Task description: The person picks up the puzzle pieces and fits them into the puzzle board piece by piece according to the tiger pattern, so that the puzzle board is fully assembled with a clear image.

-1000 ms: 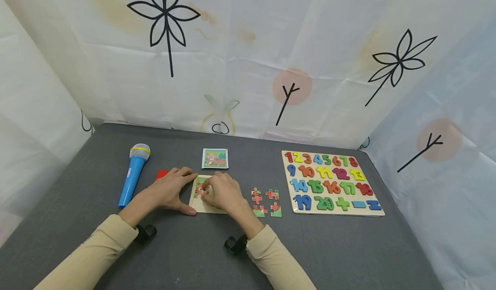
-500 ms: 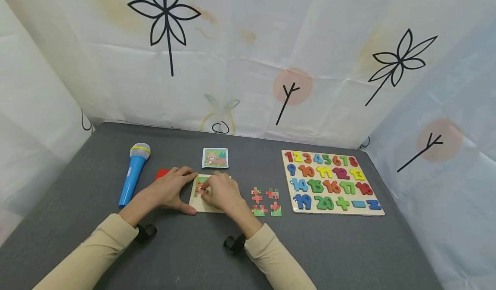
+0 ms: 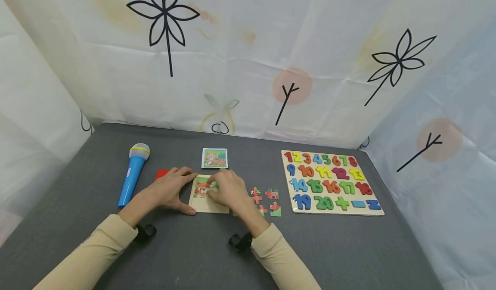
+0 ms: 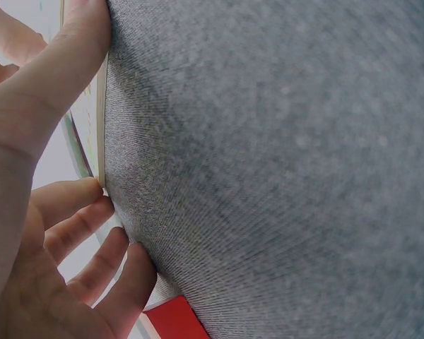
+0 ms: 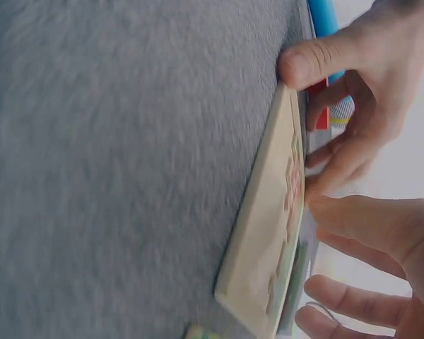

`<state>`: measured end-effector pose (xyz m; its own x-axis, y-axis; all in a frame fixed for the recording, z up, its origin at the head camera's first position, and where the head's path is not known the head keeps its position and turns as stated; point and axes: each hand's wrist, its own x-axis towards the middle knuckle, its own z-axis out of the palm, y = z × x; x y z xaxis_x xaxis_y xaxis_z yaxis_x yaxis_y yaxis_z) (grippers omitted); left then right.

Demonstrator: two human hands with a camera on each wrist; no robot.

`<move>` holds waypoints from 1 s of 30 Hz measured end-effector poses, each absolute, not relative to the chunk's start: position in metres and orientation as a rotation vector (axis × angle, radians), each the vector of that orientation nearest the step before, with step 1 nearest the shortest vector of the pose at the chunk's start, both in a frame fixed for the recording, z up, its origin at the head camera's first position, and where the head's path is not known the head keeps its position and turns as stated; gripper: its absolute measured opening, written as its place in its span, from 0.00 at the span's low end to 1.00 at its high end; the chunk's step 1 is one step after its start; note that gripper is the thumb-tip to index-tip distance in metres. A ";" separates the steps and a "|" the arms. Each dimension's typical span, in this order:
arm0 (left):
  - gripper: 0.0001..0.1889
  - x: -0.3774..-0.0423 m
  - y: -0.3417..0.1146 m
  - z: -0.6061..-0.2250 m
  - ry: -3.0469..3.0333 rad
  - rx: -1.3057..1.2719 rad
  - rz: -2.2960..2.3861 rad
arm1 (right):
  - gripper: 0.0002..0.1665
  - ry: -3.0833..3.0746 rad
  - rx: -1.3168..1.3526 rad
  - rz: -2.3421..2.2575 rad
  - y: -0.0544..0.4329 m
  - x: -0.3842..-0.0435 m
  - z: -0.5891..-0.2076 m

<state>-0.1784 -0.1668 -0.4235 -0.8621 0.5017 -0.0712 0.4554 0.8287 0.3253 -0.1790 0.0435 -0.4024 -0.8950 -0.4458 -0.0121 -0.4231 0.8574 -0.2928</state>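
Observation:
A pale wooden jigsaw board [image 3: 196, 206] lies on the table with joined picture pieces [image 3: 200, 189], a tiger face among them, along its far part. My left hand [image 3: 170, 188] steadies its left side, thumb at the near corner and index fingertip at the far one; the left wrist view shows the spread fingers [image 4: 81, 212] along the edge. Over the board's right part is my right hand [image 3: 230, 191], its index finger and thumb apart on the pieces. From the right wrist, the fingers [image 5: 367, 219] look fairly straight, at the board's far side.
Loose jigsaw pieces [image 3: 275, 210] lie right of the board, partly behind my right forearm. A picture card [image 3: 215, 158] lies beyond it. On the left are a blue toy microphone [image 3: 133, 176] and a red object [image 3: 161, 173]; on the right, a number puzzle [image 3: 332, 183].
My right hand has shifted slightly right and its index finger and thumb have spread, uncovering more of the pieces in the board. The left hand has stayed in place.

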 end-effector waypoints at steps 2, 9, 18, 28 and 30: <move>0.58 -0.178 -0.167 -0.423 2.855 0.756 0.446 | 0.12 2.950 -0.682 -0.437 0.048 -0.180 -0.401; 0.58 -0.178 -0.167 -0.422 2.849 0.741 0.449 | 0.14 2.934 -0.654 -0.462 0.068 -0.181 -0.396; 0.58 -0.179 -0.167 -0.425 2.851 0.741 0.439 | 0.16 2.905 -0.622 -0.530 0.104 -0.182 -0.392; 0.57 -0.178 -0.167 -0.424 2.853 0.743 0.441 | 0.17 2.914 -0.554 -0.509 0.137 -0.179 -0.395; 0.57 -0.177 -0.167 -0.423 2.850 0.740 0.441 | 0.18 2.906 -0.549 -0.506 0.142 -0.178 -0.397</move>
